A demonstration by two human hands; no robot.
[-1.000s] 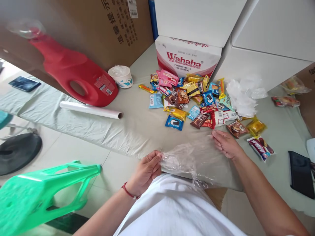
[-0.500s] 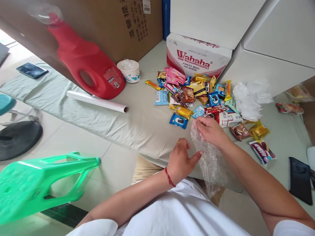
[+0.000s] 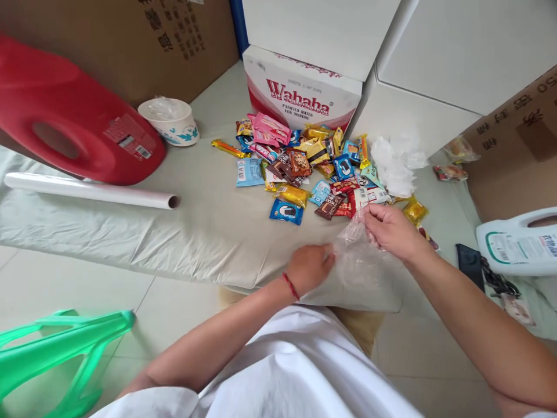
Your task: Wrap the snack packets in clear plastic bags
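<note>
A clear plastic bag (image 3: pixel 354 270) hangs between my two hands over the front edge of the covered table. My right hand (image 3: pixel 391 231) pinches its upper edge. On the bag's left side, my left hand (image 3: pixel 311 268) has its fingers closed at the film; the fingertips are slightly blurred. Just beyond the hands lies a pile of small wrapped snacks, among them a blue packet (image 3: pixel 286 212), a yellow-wrapped cake (image 3: pixel 291 195), pink packets (image 3: pixel 270 129) and a brown cocoa packet (image 3: pixel 329 205). White crumpled plastic bags (image 3: pixel 397 165) sit right of the pile.
Behind the snacks stands a Wahaha water carton (image 3: pixel 300 93). To the left are a paper bowl (image 3: pixel 174 125), a red jug (image 3: pixel 82 116) and a white roll (image 3: pixel 91 190). A white bottle (image 3: pixel 520 244) and a black phone (image 3: pixel 470 264) lie right. A green stool (image 3: pixel 78 342) is on the floor.
The view has shifted right. My left hand has moved to the bag's edge, where its fingers have closed. The bag is raised and spread between the hands.
</note>
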